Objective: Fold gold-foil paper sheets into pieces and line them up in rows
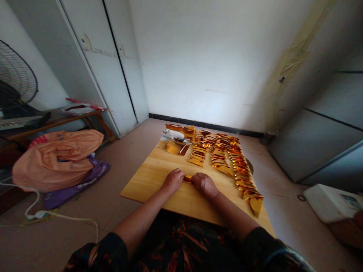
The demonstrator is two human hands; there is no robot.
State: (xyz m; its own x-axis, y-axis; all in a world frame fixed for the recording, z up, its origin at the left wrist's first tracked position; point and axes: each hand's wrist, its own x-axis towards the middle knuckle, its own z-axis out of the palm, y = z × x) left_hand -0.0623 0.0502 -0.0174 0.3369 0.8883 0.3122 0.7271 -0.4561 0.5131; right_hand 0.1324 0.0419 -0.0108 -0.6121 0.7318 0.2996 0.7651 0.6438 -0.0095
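Note:
Near the front of the wooden board [147, 173], a small piece of gold foil paper [187, 179] lies between my two hands. My left hand [172, 180] is closed on its left end, fingers pressed together. At the other end, my right hand [204, 184] grips it with curled fingers. Rows of folded gold foil pieces [219, 155] stand close together on the right half of the board. A flat gold sheet [173, 147] lies at the back left, beside a white packet [172, 134] and a stack of gold foil paper [189, 132].
An orange bag [56, 158] and a purple bag [76, 185] sit on the floor at left, near a white cable [70, 216]. A fan [19, 71] stands on a low wooden table [98, 113]. At right are a grey cabinet [320, 124] and a white box [331, 204].

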